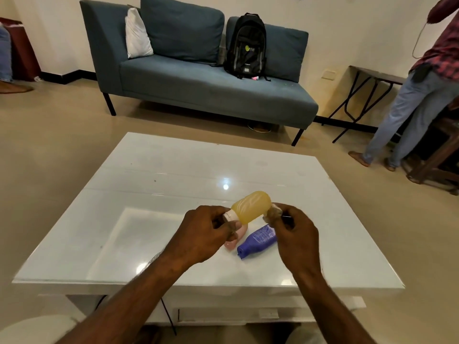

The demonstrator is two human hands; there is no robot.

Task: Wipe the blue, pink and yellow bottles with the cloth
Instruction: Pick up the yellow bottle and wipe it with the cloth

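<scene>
My left hand (pixel 203 234) grips the white cap end of the yellow bottle (pixel 250 206), held tilted in the air above the white table (pixel 149 182). My right hand (pixel 293 232) pinches a small pale cloth (pixel 273 212) against the bottle's right side. Below my hands the blue bottle (pixel 257 242) lies on its side on the table. The pink bottle (pixel 234 240) lies beside it on the left, mostly hidden by my left hand.
A blue sofa (pixel 198 80) with a black backpack (pixel 246 45) stands beyond the table. A person (pixel 422 90) stands at the far right near a folding table (pixel 372 78) and wooden furniture.
</scene>
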